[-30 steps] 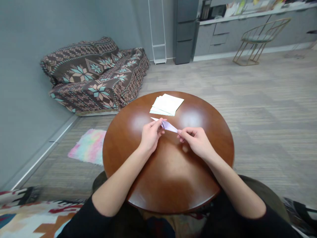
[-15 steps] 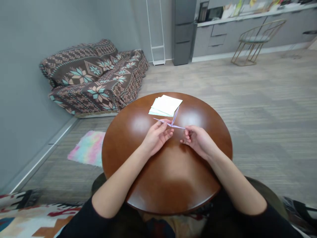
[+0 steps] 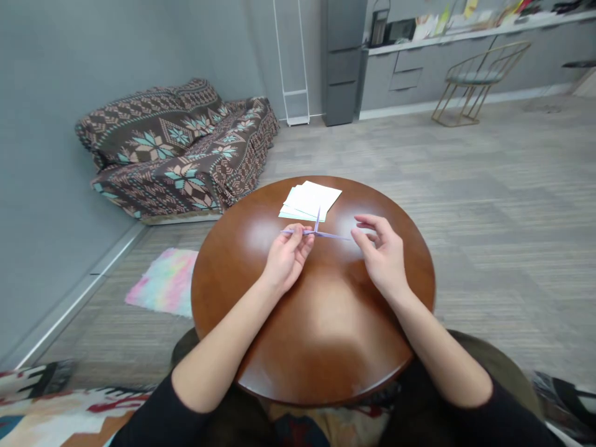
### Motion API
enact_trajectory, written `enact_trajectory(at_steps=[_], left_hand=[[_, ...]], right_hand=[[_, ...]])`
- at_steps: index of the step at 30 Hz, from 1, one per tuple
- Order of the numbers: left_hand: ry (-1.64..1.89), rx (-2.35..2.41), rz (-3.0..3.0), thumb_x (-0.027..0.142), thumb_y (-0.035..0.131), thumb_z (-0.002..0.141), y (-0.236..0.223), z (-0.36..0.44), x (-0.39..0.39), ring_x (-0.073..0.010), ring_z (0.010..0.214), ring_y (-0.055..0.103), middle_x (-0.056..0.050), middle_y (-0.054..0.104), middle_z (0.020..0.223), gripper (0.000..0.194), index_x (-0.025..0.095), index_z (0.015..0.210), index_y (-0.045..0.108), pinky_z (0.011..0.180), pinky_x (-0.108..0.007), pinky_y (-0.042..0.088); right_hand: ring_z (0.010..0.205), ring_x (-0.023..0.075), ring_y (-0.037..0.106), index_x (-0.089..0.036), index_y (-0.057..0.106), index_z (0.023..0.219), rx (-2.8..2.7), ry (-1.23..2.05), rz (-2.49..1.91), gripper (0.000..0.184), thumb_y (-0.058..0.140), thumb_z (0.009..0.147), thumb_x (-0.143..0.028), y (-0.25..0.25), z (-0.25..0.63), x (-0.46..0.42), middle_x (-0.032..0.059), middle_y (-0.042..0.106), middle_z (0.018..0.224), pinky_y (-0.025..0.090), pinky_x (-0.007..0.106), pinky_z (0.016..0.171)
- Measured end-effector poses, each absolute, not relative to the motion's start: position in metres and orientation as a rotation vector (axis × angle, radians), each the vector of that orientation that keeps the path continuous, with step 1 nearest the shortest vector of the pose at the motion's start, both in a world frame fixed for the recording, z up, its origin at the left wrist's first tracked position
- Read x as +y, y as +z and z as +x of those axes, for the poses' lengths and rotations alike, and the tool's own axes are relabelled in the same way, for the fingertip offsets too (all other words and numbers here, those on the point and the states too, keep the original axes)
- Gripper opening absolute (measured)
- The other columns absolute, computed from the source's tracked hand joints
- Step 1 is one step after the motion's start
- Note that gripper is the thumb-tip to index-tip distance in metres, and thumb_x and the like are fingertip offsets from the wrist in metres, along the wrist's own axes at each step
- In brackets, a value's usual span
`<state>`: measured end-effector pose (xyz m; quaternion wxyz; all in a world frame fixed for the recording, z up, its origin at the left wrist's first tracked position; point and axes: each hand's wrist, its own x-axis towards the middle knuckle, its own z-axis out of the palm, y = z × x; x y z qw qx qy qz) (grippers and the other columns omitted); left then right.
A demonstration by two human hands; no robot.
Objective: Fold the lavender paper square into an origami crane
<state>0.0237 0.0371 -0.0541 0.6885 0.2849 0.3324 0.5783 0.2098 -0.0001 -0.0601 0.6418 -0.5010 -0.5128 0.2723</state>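
A folded piece of purple paper (image 3: 331, 235) with thin pointed arms is held above the table, one arm pointing up and others out to the sides. My left hand (image 3: 289, 253) pinches its left part between thumb and fingers. Close to the tip of its right arm, my right hand (image 3: 382, 251) is raised with thumb and fingers apart and nothing between them. Behind the folded paper, a small fanned stack of white and pale green paper sheets (image 3: 310, 197) lies on the round brown table (image 3: 335, 347).
Beyond the table stand a sofa (image 3: 177, 149) under a patterned cover, a grey fridge (image 3: 343, 68) and a metal-framed chair (image 3: 475, 77) by the kitchen counter (image 3: 433, 42). A fluffy pastel rug (image 3: 162, 282) lies on the floor to the left.
My right hand has let go of the paper's right arm, lifted and opened. My left hand has shifted slightly left with the folded paper, which has turned a little.
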Motion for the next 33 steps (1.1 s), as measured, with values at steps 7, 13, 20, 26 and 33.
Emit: enact_trajectory(at_steps=[7,13,20,26,33], left_hand=[[1.263,0.709,0.701,0.022,0.084,0.081,-0.056,0.0261,0.0332,-0.0066,0.082,0.07,-0.003,0.073,0.092,0.015,0.013,0.082,0.071,0.085,-0.016,0.058],[1.214,0.742,0.845,0.031,0.089,0.074,-0.0561,0.0226,0.0314,-0.0088,0.074,0.07,-0.004,0.075,0.09,0.025,0.015,0.086,0.074,0.07,-0.017,0.058],[1.31,0.869,1.143,0.039,0.086,0.073,-0.057,0.0211,0.0323,-0.0086,0.054,0.055,0.0,0.066,0.063,0.028,0.015,0.085,0.077,0.051,-0.021,0.044],[1.231,0.846,1.214,0.038,0.083,0.078,-0.0588,0.0207,0.0327,-0.0081,0.05,0.051,0.001,0.063,0.057,0.025,0.015,0.08,0.074,0.055,-0.023,0.043],[1.134,0.789,1.189,0.042,0.085,0.076,-0.0583,0.0236,0.0287,-0.0082,0.05,0.051,0.003,0.06,0.057,0.031,0.016,0.082,0.069,0.056,-0.023,0.043]], right_hand=[[0.082,0.0237,0.068,-0.024,0.072,0.084,-1.569,0.54,-1.147,0.012,0.068,0.093,-0.031,-0.0623,0.2071,-0.0022,0.0051,0.074,0.086,0.053,0.039,0.082],[0.077,0.0231,0.068,-0.024,0.073,0.085,-1.593,0.584,-1.187,0.013,0.066,0.092,-0.032,-0.0625,0.2066,-0.0036,0.0049,0.076,0.085,0.052,0.036,0.076],[0.067,0.0185,0.062,-0.019,0.07,0.083,-1.478,0.919,-1.177,0.022,0.067,0.09,-0.04,-0.0594,0.2041,-0.0056,0.0028,0.07,0.074,0.047,0.031,0.065],[0.068,0.0173,0.06,-0.021,0.064,0.082,-1.603,0.98,-1.121,0.019,0.06,0.095,-0.034,-0.0586,0.2031,-0.0083,0.0006,0.065,0.073,0.045,0.03,0.068],[0.071,0.0179,0.058,-0.022,0.061,0.084,-1.731,0.725,-1.156,0.015,0.055,0.097,-0.025,-0.0594,0.2017,-0.009,0.0018,0.066,0.078,0.043,0.031,0.07]])
